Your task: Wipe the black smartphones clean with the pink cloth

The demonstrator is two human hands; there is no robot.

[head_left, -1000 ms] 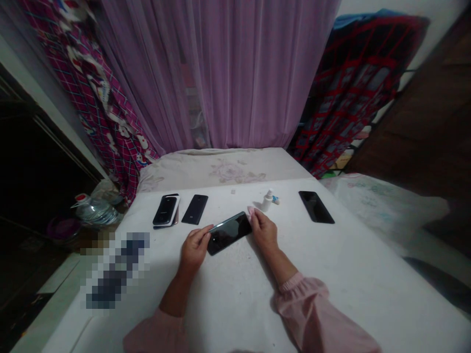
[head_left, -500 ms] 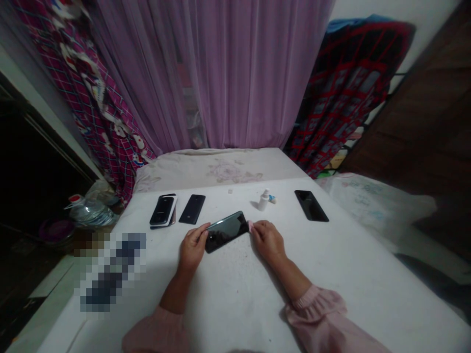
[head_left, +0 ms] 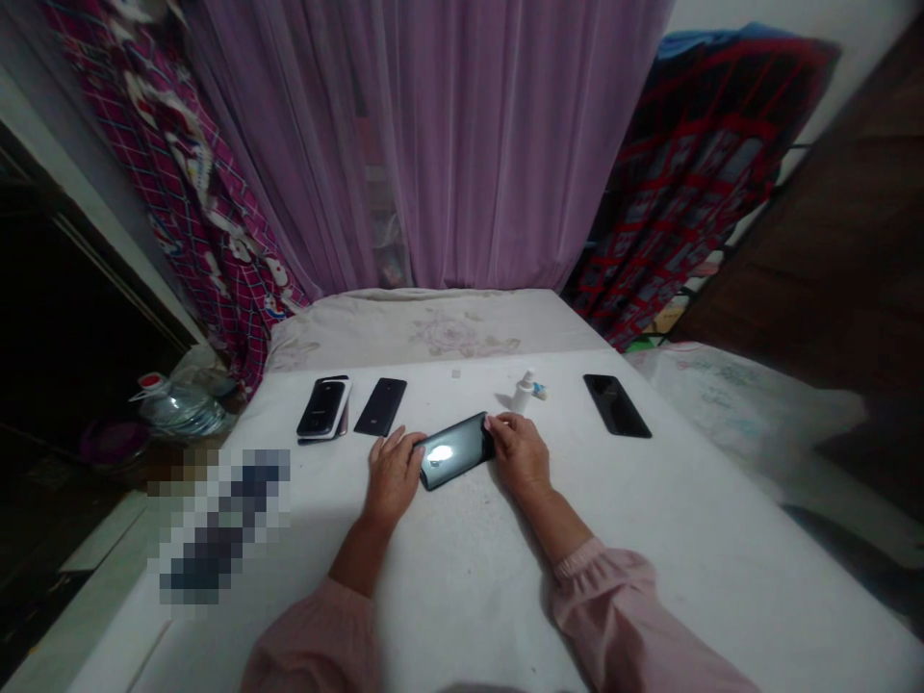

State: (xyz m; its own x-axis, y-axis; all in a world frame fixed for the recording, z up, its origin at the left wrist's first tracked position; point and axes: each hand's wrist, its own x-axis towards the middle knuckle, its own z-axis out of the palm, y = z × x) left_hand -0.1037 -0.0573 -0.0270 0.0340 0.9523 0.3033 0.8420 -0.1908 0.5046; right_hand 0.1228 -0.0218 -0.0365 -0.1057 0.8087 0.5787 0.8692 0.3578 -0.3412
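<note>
- At the near side of the white table point(head_left: 469, 606), pink sleeves point(head_left: 318, 640) are resting at about five and seven o'clock from the glossy phone point(head_left: 462, 454).
- Off the phone's eight o'clock end, the left hand point(head_left: 394, 476) is gripping the upper corner, apparently between thumb and forefinger, its other fingers spreading clear.
- Between the hands, the phone is lying aslant, its long axis running from about eight o'clock, the end nearer the wearer, up to two. Whether its lower edge is touching the table, I cannot tell.
- By the two o'clock end, the right hand point(head_left: 521, 452) is pinching a pink scrap point(head_left: 489, 422), perhaps cloth, right at the far corner. Neither hand is sitting closer: each is meeting its own end, the two standing apart with the phone between.
- Toward ten o'clock, a dark phone point(head_left: 380, 407) is lying flat, with a small stack of phones point(head_left: 322, 409) sitting just beyond, nearer nine.
- Between one and two, a white bottle point(head_left: 524, 393) is standing upright.
- Between two and three, well apart, a black phone point(head_left: 617, 406) is lying alone.
- Farthest, at twelve, a purple curtain point(head_left: 483, 144) is hanging.
</note>
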